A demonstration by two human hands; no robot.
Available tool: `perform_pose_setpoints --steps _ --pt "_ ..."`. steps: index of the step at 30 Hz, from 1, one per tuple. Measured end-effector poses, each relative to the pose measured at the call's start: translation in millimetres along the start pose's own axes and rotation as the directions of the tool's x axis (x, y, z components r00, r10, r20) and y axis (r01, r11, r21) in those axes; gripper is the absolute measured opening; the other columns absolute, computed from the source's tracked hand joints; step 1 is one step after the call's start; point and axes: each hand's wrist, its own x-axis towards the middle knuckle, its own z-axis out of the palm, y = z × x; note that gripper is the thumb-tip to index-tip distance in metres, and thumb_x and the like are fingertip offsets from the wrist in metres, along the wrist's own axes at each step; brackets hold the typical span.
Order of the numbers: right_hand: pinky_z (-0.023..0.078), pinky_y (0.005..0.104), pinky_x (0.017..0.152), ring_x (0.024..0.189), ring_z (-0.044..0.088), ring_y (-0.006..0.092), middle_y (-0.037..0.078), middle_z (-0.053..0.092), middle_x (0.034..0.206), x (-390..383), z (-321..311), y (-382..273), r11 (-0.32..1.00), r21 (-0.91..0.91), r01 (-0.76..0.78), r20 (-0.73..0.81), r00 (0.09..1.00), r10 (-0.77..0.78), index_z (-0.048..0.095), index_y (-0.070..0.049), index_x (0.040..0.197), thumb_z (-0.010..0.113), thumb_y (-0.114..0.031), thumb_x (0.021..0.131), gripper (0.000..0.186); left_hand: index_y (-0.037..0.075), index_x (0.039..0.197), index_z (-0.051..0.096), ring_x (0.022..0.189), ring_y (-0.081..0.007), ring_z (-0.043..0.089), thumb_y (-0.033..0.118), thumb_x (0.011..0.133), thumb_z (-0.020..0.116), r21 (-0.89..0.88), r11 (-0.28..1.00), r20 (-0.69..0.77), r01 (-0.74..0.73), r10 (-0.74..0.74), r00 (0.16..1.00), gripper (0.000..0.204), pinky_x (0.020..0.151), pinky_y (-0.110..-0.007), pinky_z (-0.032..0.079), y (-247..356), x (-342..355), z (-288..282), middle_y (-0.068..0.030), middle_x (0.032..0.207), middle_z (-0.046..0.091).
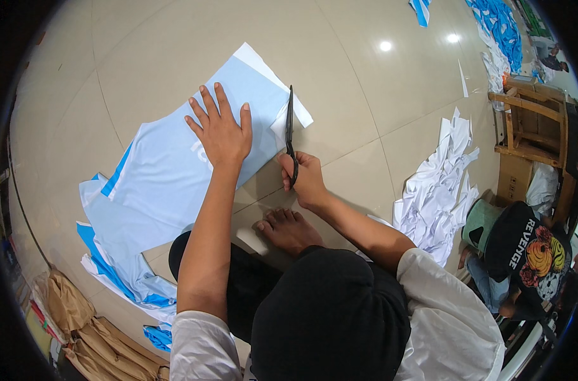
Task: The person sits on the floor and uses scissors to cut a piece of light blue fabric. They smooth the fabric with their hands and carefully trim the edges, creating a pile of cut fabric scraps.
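Note:
A light blue piece of fabric (168, 171) with a white strip along its far right edge lies spread on the tiled floor. My left hand (224, 133) rests flat on it, fingers spread and pointing away from me. At the fabric's right edge, my right hand (305, 179) is wrapped round the handles of black scissors (290, 124). Their blades point away from me, beside a folded-back white corner of the cloth. Whether the blades are touching the cloth, I cannot tell.
White fabric scraps (438, 184) are heaped on the right. Blue and white cloth (121, 273) is bunched at the lower left, near brown sacks (98, 343). A wooden stool (533, 120) stands at the far right, above another seated person in a black printed shirt (530, 254). My bare foot (292, 230) is close to the scissors.

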Motion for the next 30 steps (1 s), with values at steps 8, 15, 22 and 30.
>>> perform_pose_setpoints --steps 8,15,22,30 --pt "0.042 0.0283 0.046 0.051 0.055 0.0111 0.001 0.061 0.068 2 -62 -26 0.994 -0.101 -0.031 -0.163 0.987 0.014 0.066 -0.008 0.085 0.083 -0.022 0.095 0.024 0.010 0.177 0.028 0.167 -0.0555 0.014 0.058 0.113 0.044 0.005 1.000 0.001 0.004 -0.004 1.000 0.082 0.132 -0.072 0.006 -1 -1 0 -0.0256 0.182 0.023" --pt "0.042 0.0279 0.047 0.053 0.054 0.0105 0.001 0.061 0.072 10 -172 -74 0.987 -0.098 0.125 -0.420 0.894 -0.155 0.063 -0.007 0.084 0.081 -0.018 0.096 0.024 0.005 0.176 0.028 0.166 -0.0570 0.013 0.057 0.113 0.045 -0.003 1.000 -0.041 0.029 -0.029 0.999 0.083 0.131 -0.073 0.006 1 17 7 -0.0282 0.182 0.022" --pt "0.040 0.0264 0.048 0.051 0.052 0.0074 -0.002 0.059 0.066 1 -154 -74 0.916 -0.351 0.192 -0.345 0.883 -0.317 0.066 -0.006 0.083 0.085 -0.025 0.098 0.031 0.003 0.174 0.032 0.166 -0.0584 0.012 0.054 0.112 0.049 -0.053 0.998 -0.068 -0.041 0.037 0.997 0.082 0.131 -0.075 0.006 21 34 12 -0.0296 0.181 0.024" --pt "0.038 0.0255 0.049 0.054 0.052 0.0048 -0.003 0.060 0.063 -6 -113 -43 0.866 -0.476 0.156 -0.144 0.957 -0.251 0.066 -0.005 0.076 0.089 -0.026 0.095 0.037 0.016 0.171 0.044 0.165 -0.0551 0.022 0.045 0.110 0.061 -0.200 0.855 0.087 -0.478 0.502 0.861 0.070 0.133 -0.071 0.017 55 14 -3 -0.0234 0.180 0.029"
